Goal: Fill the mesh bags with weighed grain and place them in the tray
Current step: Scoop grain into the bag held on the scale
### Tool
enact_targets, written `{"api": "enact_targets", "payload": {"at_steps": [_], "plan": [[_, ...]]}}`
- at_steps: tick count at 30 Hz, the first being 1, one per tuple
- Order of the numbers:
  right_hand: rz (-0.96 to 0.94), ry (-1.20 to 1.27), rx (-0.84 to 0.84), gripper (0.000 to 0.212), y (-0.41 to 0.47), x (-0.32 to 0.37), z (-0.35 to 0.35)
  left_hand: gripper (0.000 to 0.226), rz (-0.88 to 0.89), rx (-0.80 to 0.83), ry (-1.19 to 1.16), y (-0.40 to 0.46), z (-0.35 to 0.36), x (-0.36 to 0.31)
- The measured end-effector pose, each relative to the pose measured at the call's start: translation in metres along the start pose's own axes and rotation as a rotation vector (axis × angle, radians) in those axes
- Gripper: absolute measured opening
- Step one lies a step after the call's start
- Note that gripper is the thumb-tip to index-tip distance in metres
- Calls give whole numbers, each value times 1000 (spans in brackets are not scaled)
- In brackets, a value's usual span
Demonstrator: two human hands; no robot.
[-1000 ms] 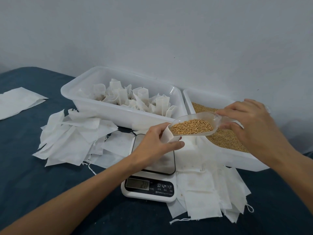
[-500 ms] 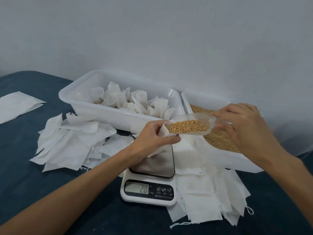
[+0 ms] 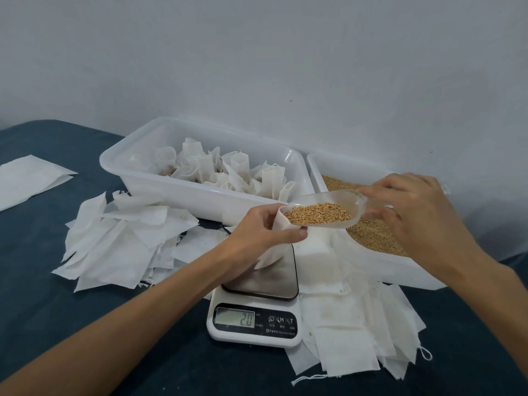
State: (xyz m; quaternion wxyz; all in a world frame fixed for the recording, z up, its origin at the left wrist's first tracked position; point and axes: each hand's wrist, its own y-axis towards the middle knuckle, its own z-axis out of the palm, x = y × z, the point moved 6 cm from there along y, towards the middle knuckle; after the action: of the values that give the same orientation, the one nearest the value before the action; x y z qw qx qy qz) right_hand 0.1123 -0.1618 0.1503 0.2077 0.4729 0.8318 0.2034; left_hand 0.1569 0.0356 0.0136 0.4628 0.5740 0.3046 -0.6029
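Left hand (image 3: 258, 230) pinching open white mesh bag (image 3: 278, 237) over small white scale (image 3: 257, 310), right hand (image 3: 411, 212) gripping clear plastic scoop (image 3: 328, 210) of golden grain (image 3: 318, 213) at its mouth

two white tubs (image 3: 183, 192), one scale (image 3: 254, 324), one scoop (image 3: 323, 214), perhaps ten filled bags (image 3: 237, 170).

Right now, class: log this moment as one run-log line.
left hand: holds mesh bag open | right hand: holds scoop of grain at bag mouth | scale: under bag | pour: not yet
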Motion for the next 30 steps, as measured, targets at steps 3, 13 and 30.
{"api": "enact_targets", "payload": {"at_steps": [3,13,30], "plan": [[-4,-10,4,34,1,2,-1,27,-7,4,49,-3,-3,1],[-35,-50,-18,29,4,9,6,43,-40,64,108,-6,-17,-2],[-47,-50,-58,29,2,7,6,48,-26,119,17,-6,-13,0]]}}
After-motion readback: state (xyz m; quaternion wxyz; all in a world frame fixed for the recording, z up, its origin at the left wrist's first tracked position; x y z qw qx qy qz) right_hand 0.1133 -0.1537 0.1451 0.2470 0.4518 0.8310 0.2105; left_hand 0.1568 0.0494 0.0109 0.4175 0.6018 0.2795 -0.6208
